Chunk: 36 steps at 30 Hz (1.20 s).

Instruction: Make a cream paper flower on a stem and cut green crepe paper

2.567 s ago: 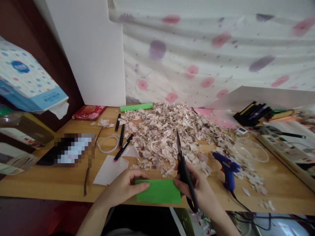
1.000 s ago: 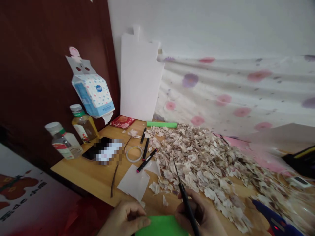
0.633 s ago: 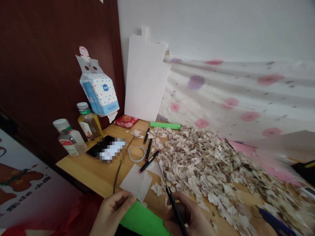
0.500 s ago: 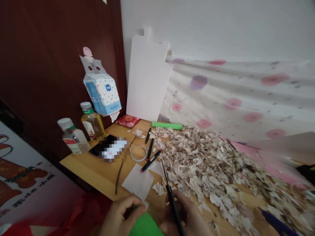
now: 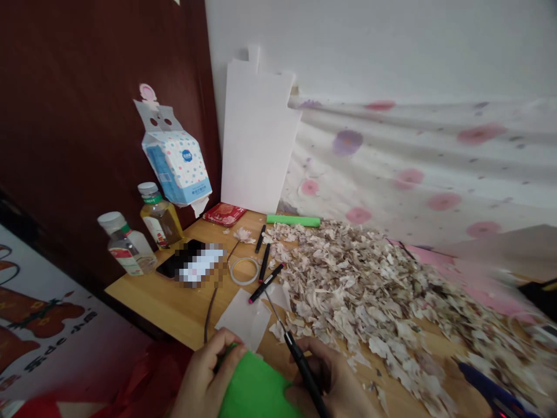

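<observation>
My left hand (image 5: 211, 371) is closed, thumb and fingers pinching the upper edge of a bright green sheet (image 5: 255, 386), which looks like crepe paper. At the bottom of the view the sheet's lower part is cut off. My right hand (image 5: 331, 377) is closed around a slim tool (image 5: 304, 367) with a black handle and a thin metal shaft, its kind not clear. That shaft points up and left over white paper pieces (image 5: 246, 319). The right fingertips lie at the green sheet's right edge. Close beyond the hands are several black pens (image 5: 266, 283) and a ring of tape (image 5: 243, 271).
Dried, pale petal-like flakes (image 5: 348, 278) cover the table's right side. A green roll (image 5: 293, 220) lies behind them. On the left are a phone (image 5: 191, 261), two bottles (image 5: 161, 216) and a hanging tissue pack (image 5: 178, 162). A dark blue tool (image 5: 487, 386) lies at lower right.
The green sheet has come up higher and shows more of its face between my hands. The black-handled tool's tip has swung left toward the pens.
</observation>
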Motion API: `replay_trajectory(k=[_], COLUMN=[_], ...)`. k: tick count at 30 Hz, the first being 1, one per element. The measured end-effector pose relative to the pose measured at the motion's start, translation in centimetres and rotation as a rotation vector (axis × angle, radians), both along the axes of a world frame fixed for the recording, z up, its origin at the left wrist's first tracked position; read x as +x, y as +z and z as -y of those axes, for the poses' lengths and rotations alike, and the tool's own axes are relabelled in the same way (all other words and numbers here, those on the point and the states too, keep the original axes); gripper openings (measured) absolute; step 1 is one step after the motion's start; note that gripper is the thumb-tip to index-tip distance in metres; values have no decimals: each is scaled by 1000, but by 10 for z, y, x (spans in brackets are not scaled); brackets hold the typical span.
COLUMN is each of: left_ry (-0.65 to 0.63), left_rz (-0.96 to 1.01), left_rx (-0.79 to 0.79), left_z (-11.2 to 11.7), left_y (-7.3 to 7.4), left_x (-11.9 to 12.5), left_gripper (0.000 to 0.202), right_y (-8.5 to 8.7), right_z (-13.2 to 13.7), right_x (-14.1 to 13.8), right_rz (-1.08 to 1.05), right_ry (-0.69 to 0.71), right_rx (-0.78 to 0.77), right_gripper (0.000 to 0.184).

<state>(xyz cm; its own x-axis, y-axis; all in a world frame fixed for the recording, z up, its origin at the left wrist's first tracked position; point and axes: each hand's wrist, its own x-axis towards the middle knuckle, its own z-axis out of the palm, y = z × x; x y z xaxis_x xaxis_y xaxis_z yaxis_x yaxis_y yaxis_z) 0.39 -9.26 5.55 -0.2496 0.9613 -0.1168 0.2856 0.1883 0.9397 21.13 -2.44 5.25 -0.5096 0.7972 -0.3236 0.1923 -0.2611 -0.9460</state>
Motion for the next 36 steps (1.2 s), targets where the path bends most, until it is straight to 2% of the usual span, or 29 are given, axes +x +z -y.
replay_trajectory(k=[3, 7, 12, 14, 17, 19, 22, 27, 33, 36], left_ry=[42, 25, 69, -6, -208, -327, -429, -491, -435, -465], left_rz=[47, 80, 67, 45, 17, -1, -26, -32, 28, 85], left_rx=[-5, 6, 45, 57, 70, 58, 29, -20, -48, -96], left_z=[-8, -21, -37, -42, -49, -51, -52, -53, -53, -52], left_y=[2, -1, -11, -15, -17, -16, -12, -10, -15, -13], left_x=[-3, 2, 1, 7, 27, 44, 65, 76, 77, 79], left_gripper=[40, 44, 45, 44, 38, 34, 31, 30, 37, 36], right_y=[10, 21, 15, 10, 5, 4, 3, 1, 1, -1], right_z=[0, 3, 8, 10, 11, 12, 14, 18, 18, 17], right_x=[6, 17, 41, 49, 56, 56, 55, 60, 64, 61], right_rz=[-16, -84, -89, -73, -66, -99, -160, -145, -175, -190], right_ry=[-16, -103, -181, -266, -362, -364, -306, -296, -301, -288], right_rx=[30, -11, -101, -31, 53, 43, 0, -62, -51, -63], right_gripper=[34, 39, 52, 50, 49, 50, 50, 50, 46, 48])
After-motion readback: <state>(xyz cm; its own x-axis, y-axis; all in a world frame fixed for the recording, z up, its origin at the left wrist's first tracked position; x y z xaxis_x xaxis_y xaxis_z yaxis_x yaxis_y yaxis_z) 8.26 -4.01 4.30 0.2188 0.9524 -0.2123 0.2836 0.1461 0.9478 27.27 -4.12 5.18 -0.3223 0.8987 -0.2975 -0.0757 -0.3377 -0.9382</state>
